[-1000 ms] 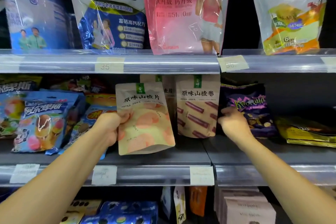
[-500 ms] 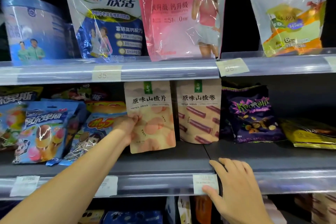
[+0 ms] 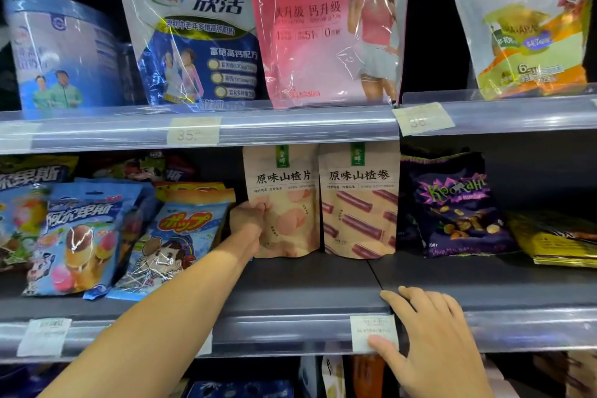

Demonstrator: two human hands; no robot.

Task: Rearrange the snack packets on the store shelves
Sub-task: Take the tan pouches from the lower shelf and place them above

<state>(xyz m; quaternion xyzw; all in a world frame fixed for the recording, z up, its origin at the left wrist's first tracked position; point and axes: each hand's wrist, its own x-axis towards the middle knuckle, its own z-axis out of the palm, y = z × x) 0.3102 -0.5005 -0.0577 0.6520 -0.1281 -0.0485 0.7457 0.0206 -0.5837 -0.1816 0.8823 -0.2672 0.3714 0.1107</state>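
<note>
A beige packet with pink discs printed on it [image 3: 286, 200] stands upright at the back of the middle shelf [image 3: 307, 287]. My left hand [image 3: 247, 216] grips its left edge. Right beside it, touching, stands a matching beige packet with dark red rolls [image 3: 360, 200]. My right hand [image 3: 429, 329] rests on the shelf's front rail, fingers spread on the shelf edge, thumb on a white price tag [image 3: 371, 333]. It holds nothing.
A purple snack bag [image 3: 455, 207] and a flat yellow packet [image 3: 555, 239] lie to the right. Blue candy bags [image 3: 84, 236] lean at the left. The upper shelf [image 3: 200, 129] carries a blue tin [image 3: 61, 52] and large milk-powder pouches [image 3: 323, 22].
My left hand pushed the disc packet back and right until it stands beside the roll packet. My right hand left the purple bag's area and dropped to the shelf's front rail.
</note>
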